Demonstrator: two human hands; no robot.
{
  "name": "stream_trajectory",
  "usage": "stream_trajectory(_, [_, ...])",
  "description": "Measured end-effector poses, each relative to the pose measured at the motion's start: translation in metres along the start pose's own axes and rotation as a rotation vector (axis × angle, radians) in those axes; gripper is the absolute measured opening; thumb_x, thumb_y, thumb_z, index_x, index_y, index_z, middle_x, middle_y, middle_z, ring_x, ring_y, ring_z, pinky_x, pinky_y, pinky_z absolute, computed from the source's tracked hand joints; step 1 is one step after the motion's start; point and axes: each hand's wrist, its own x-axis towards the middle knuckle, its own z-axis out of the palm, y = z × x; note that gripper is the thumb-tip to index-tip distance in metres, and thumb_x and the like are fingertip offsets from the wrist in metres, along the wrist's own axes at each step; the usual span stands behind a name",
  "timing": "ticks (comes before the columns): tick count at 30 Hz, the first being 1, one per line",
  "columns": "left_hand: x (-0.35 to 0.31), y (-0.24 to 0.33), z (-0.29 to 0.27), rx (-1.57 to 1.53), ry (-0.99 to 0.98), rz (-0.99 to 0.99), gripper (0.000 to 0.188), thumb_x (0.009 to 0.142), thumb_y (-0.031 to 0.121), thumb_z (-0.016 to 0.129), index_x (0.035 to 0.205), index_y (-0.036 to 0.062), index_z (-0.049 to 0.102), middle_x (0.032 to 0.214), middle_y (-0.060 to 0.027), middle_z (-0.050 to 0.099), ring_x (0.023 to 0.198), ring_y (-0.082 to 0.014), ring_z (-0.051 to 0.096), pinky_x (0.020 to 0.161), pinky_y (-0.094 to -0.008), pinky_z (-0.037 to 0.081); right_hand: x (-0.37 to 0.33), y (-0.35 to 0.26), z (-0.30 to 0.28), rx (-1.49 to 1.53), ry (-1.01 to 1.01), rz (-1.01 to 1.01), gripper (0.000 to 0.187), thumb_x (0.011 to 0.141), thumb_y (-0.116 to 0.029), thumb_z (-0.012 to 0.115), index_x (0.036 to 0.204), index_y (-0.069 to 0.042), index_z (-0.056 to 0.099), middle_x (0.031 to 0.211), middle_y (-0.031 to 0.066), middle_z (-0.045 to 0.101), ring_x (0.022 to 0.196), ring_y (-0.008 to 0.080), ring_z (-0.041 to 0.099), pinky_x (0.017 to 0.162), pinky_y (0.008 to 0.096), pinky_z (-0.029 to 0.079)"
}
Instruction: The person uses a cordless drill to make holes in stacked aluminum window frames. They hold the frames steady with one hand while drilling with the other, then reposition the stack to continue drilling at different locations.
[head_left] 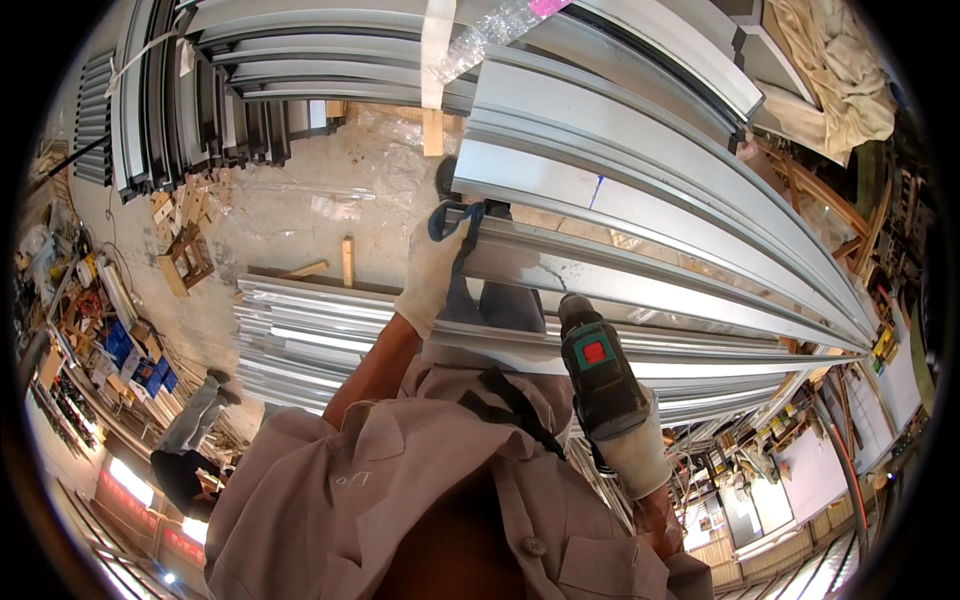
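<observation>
In a white work glove with dark blue fingertips, my left hand [433, 265] is closed round the near-left end of a long silver aluminium profile [515, 255]. My right hand [637, 452], also gloved, grips a dark cordless drill [603, 378] with a red and green patch on its housing. The drill's chuck points away from me at the profile's face. Its thin bit is at or close to the metal; I cannot tell whether it has entered. Just beyond lies another wide profile [540, 180] with a small blue mark on it.
Stacked silver profiles [310, 335] lie low at left, and dark-edged frames [165, 110] stand at far left. Wooden blocks [185, 260] sit on the concrete floor [330, 205]. Beige cloth [845, 75] lies at far right. Another person [190, 450] is at lower left.
</observation>
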Motion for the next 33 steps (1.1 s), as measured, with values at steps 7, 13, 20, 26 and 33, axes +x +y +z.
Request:
stream_trajectory(7, [-0.002, 0.003, 0.002, -0.102, 0.013, -0.029, 0.030, 0.091, 0.023, 0.071, 0.109, -0.0012, 0.066, 0.093, -0.0014, 0.063, 0.079, -0.0065, 0.055, 0.068, -0.0214, 0.046, 0.003, -0.008, 0.003, 0.125, 0.030, 0.038, 0.025, 0.078, -0.009, 0.070, 0.101, 0.000, 0.065, 0.082, 0.0153, 0.068, 0.069, 0.0315, 0.064, 0.065, 0.0362, 0.051])
stream_trajectory(13, [0.000, -0.004, -0.002, -0.036, 0.024, -0.007, 0.030, 0.094, 0.022, 0.065, 0.113, -0.0014, 0.066, 0.096, -0.0027, 0.064, 0.083, -0.0080, 0.058, 0.071, -0.0223, 0.048, 0.001, -0.008, 0.002, 0.100, 0.030, 0.059, 0.037, 0.075, -0.009, 0.071, 0.110, 0.001, 0.061, 0.081, 0.0179, 0.066, 0.069, 0.0343, 0.064, 0.066, 0.0363, 0.051])
stream_trajectory(20, [-0.001, -0.001, -0.003, -0.013, 0.019, 0.010, 0.032, 0.094, 0.020, 0.065, 0.116, -0.0036, 0.064, 0.100, -0.0054, 0.066, 0.086, -0.0099, 0.059, 0.076, -0.0246, 0.050, 0.001, -0.006, -0.002, 0.081, 0.022, 0.089, 0.044, 0.072, -0.020, 0.075, 0.108, -0.002, 0.057, 0.082, 0.0233, 0.066, 0.082, 0.0466, 0.064, 0.069, 0.0457, 0.051])
stream_trajectory(26, [0.002, -0.011, -0.008, 0.068, 0.011, 0.030, 0.035, 0.094, 0.022, 0.062, 0.122, 0.0003, 0.062, 0.107, -0.0105, 0.062, 0.093, -0.0155, 0.059, 0.079, -0.0264, 0.050, 0.000, -0.003, -0.001, 0.085, 0.026, 0.103, 0.045, 0.073, -0.021, 0.075, 0.110, -0.003, 0.057, 0.083, 0.0239, 0.066, 0.083, 0.0473, 0.063, 0.070, 0.0458, 0.051])
stream_trajectory(33, [0.001, -0.016, -0.008, 0.188, -0.072, 0.351, 0.031, 0.093, 0.020, 0.064, 0.114, -0.0025, 0.064, 0.098, -0.0064, 0.064, 0.085, -0.0122, 0.058, 0.075, -0.0255, 0.049, 0.001, -0.006, -0.001, 0.084, 0.031, 0.064, 0.046, 0.073, -0.018, 0.075, 0.112, -0.001, 0.058, 0.085, 0.0224, 0.067, 0.081, 0.0441, 0.065, 0.069, 0.0434, 0.052])
